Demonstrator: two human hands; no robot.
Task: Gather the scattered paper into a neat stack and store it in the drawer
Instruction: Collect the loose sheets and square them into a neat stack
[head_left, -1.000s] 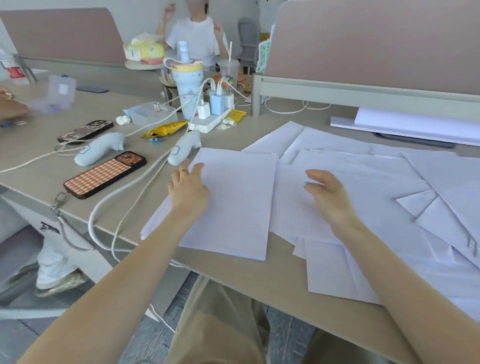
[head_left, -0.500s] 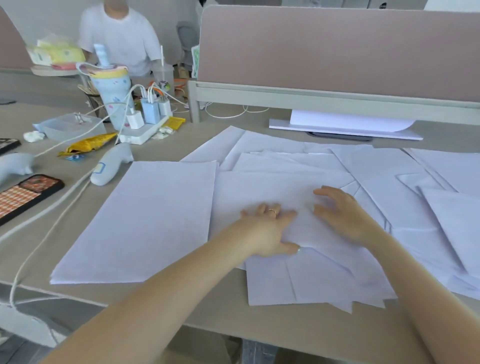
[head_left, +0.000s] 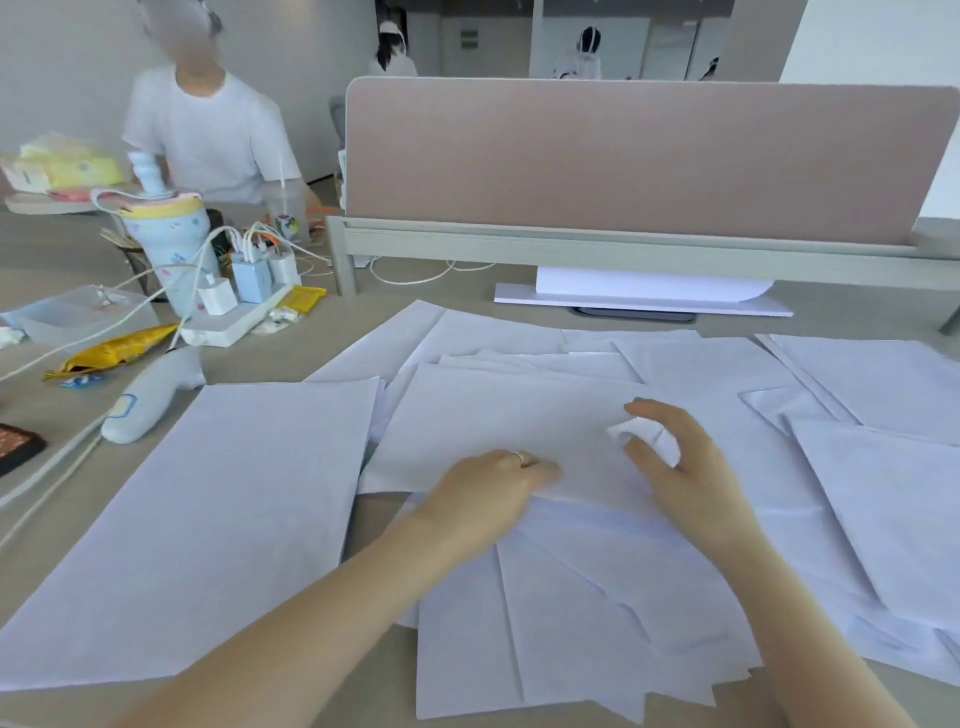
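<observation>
In the head view, many white paper sheets (head_left: 691, 582) lie scattered and overlapping on the desk (head_left: 322, 696). A tidy pile of paper (head_left: 208, 519) lies at the left, just beside them. The left hand (head_left: 488, 499) has its fingers slipped under the edge of one top sheet (head_left: 498, 421); how they grip I cannot tell. The right hand (head_left: 680, 467) rests on the same sheet with fingers loosely spread, holding nothing. A power strip (head_left: 228, 322) with chargers stands far left.
</observation>
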